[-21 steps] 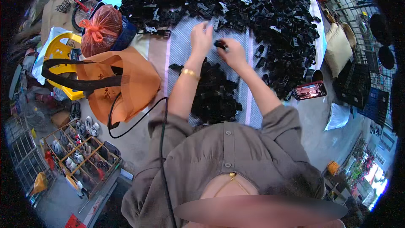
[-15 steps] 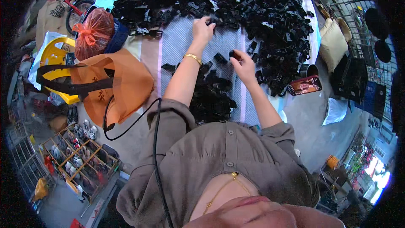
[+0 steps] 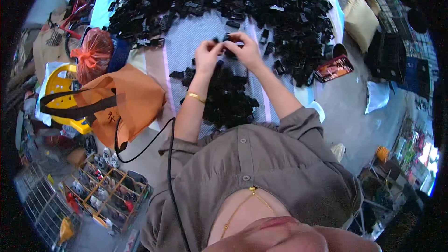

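Note:
My left hand (image 3: 207, 56) and my right hand (image 3: 245, 52) meet over the patterned cloth (image 3: 186, 32), their fingertips touching. Both are closed in a pinch. Small black pieces, seemingly plastic, show at the fingertips; one black piece (image 3: 228, 52) is at my right thumb and fingers, and a dark bit peeks out above my left fingers. The fingers partly hide them, and their exact kind cannot be made out. Just below my hands lies a small heap of black pieces (image 3: 226, 100). Beyond them spreads a much larger pile of similar black pieces (image 3: 200, 0), curving down the right side.
At the left are an orange bag (image 3: 140, 98) with dark handles, a yellow plastic seat (image 3: 63, 77) and a red plastic bag (image 3: 94, 56). A phone (image 3: 333, 68) leans at the table's right edge. A black cable (image 3: 171, 177) runs down my front. A shoe rack (image 3: 105, 191) stands lower left.
My left hand has come back from the far pile toward me, and my right hand has moved up and left. Formerly apart, they now meet. The view has shifted slightly.

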Demonstrator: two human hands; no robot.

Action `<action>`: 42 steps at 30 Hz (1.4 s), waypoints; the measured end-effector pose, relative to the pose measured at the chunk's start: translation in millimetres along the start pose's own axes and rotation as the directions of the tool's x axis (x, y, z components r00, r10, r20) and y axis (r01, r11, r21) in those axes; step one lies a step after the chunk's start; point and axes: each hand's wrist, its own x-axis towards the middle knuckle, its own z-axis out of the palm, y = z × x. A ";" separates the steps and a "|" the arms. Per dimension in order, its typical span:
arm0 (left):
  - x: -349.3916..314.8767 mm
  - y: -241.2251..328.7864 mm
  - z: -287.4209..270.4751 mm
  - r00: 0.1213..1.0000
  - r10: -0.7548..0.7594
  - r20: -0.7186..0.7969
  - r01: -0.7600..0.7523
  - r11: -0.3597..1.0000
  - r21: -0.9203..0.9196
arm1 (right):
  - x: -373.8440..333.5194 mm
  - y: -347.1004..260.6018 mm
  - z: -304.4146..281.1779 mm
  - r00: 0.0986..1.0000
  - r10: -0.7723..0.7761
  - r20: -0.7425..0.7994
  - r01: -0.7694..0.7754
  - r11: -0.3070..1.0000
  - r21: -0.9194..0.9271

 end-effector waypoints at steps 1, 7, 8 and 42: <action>1.9 -5.8 -9.3 0.998 -0.059 -0.014 0.057 0.994 -0.098 | -1.1 -2.0 4.0 0.999 0.042 -0.008 -0.042 0.998 0.038; -29.0 26.4 -16.8 0.958 -0.119 0.261 0.249 0.797 -0.550 | 15.2 7.4 -25.5 0.882 -0.310 -0.355 0.175 0.915 -0.363; -31.9 26.9 -15.2 0.961 -0.123 0.246 0.243 0.799 -0.550 | 16.3 3.7 -32.0 0.887 -0.293 -0.356 0.129 0.899 -0.419; -86.1 51.5 -24.8 0.918 -0.092 0.385 0.232 0.912 -0.337 | -71.5 -41.2 -6.6 0.996 0.058 0.072 -0.056 0.998 -0.030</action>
